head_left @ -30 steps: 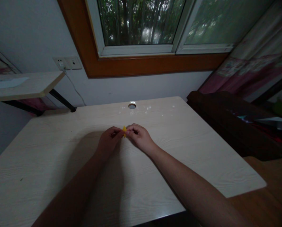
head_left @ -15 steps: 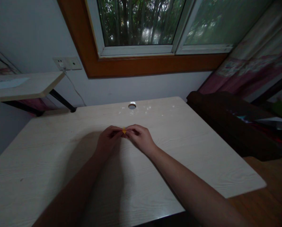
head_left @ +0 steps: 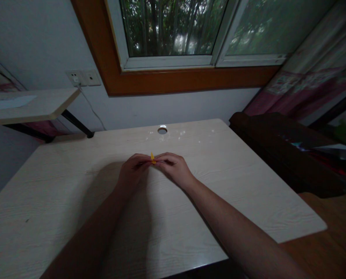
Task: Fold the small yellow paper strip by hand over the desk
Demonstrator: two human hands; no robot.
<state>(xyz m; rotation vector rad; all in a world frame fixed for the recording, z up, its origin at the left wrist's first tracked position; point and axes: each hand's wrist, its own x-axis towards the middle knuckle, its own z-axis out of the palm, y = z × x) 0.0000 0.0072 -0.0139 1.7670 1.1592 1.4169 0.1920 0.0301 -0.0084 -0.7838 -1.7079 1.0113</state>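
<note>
A small yellow piece (head_left: 152,157), possibly folded paper, sits between the fingertips of both hands above the middle of the table. A thin point of it sticks up past the fingers, and a wider bit shows lower down; the rest is hidden. My left hand (head_left: 134,167) is closed in a pinch on its left side. From the other side, my right hand (head_left: 173,166) pinches it with thumb and fingers. The fingertips of the two hands nearly meet around it.
The pale wood-grain table (head_left: 233,186) has a round cable hole (head_left: 162,131) near its back edge. A raised shelf (head_left: 45,104) on black legs stands at the back left. A window (head_left: 173,31) is behind, and dark brown furniture (head_left: 277,155) lies to the right.
The yellow piece has changed its pose: its point faced down between the fingers before and now a thin tip stands up above them. Both hands stay in nearly the same place.
</note>
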